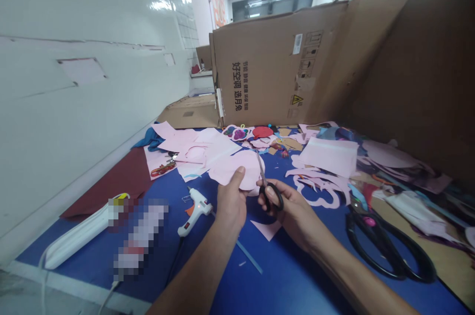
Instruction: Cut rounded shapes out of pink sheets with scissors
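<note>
My left hand (230,201) pinches a rounded pink paper piece (237,169) by its near edge, thumb on top. My right hand (287,203) grips small black-handled scissors (267,187), fingers through the loops. The blades point up and away and cut into the right edge of the pink piece. Both hands hover just above a blue mat (289,275). A small pink triangular scrap (267,229) lies on the mat beneath them.
A white hot glue gun (195,211) lies left of my left hand. Large black scissors (386,248) rest at right. Pink sheets (328,155) and cut scraps cover the far mat. Cardboard boxes (274,72) wall the back and right; a white wall runs along the left.
</note>
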A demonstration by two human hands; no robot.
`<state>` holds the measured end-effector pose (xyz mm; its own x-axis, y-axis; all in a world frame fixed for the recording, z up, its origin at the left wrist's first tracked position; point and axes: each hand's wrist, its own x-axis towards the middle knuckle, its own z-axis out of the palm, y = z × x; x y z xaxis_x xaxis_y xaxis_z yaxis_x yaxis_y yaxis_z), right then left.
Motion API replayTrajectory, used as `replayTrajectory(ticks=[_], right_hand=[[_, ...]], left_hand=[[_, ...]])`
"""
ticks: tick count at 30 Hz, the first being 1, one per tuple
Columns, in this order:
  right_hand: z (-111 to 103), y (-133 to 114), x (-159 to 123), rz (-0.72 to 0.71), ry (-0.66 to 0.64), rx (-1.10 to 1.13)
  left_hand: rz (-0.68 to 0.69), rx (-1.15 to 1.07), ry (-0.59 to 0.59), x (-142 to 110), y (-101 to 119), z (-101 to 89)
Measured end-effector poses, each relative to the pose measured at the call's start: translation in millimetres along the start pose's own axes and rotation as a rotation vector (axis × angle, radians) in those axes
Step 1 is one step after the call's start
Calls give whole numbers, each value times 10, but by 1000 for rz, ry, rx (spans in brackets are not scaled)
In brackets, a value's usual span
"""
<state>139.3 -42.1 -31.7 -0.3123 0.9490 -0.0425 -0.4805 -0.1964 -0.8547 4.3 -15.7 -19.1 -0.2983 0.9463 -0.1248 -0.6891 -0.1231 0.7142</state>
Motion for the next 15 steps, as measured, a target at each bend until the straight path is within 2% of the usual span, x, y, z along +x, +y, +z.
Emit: replayTrajectory(ticks=[15], right_hand=[[-48,18,25,-56,-23,-82]], left_hand=[[63,27,-29,-4,43,3]])
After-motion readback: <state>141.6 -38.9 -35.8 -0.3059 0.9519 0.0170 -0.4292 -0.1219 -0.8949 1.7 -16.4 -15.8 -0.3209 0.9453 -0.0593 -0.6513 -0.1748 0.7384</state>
